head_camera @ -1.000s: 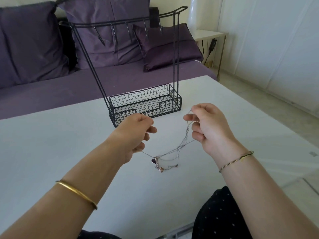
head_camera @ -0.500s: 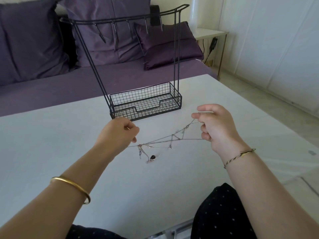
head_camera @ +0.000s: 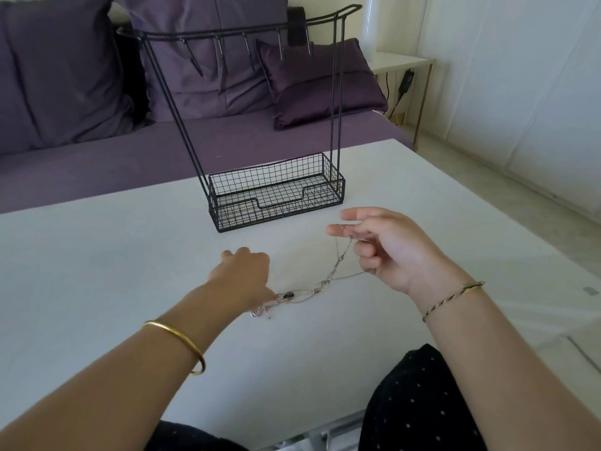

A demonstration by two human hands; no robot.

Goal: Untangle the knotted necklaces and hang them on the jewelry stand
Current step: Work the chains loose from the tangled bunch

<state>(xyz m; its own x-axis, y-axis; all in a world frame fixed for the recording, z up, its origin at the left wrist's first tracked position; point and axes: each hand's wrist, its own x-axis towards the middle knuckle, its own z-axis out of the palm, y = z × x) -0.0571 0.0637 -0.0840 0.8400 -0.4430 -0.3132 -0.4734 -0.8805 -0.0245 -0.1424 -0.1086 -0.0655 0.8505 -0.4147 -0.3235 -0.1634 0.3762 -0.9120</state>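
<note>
Head view: necklaces (head_camera: 328,281) are no longer pulled taut in the air between the 2 hands. Left hand (head_camera: 242,275) has dropped to the table (head_camera: 97,255), near-left of the stand (head_camera: 276,196), with fingers curled. The pendant end of the tangle lies on the table touching that hand's near edge; can't tell if it grips any chain. Right hand (head_camera: 387,249) stays raised, right of the tangle, pinching the chains at thumb and fingertip, with a 2nd strand running to its lower fingers. Knots midway along are still there. Hooks (head_camera: 221,60) are bare. Looks like the tangle was set down to pick at the knots: untangling is early, hanging not started.
</note>
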